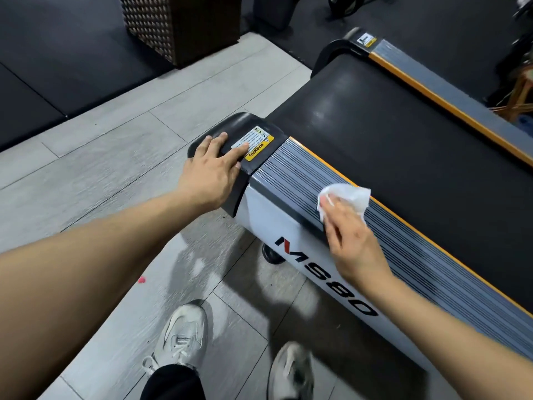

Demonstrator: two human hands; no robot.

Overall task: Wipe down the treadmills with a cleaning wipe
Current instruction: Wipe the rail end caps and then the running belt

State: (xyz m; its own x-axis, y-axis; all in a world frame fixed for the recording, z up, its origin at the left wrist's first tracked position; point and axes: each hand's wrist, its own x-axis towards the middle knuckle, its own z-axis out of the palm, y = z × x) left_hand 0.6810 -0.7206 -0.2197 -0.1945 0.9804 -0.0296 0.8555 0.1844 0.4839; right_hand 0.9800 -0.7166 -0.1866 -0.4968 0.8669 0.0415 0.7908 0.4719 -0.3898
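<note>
We are seeing an evenly, fairly brightly lit indoor scene. A soft sheen is glaring on the treadmill belt (pixel 326 114) toward one o'clock, and pale reflections are showing on the grey floor (pixel 199 267) near six o'clock. Shadows are falling softly on that floor beside the treadmill's side panel. The shoes (pixel 180 339) at six o'clock are blurring slightly. Straight lines are bending near the edges, and the dark mats (pixel 57 53) at eleven o'clock are losing detail.

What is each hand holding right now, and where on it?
Right hand holds the white wipe by its near edge against the side rail. Left hand holds nothing, resting flat on the end cap.
</note>
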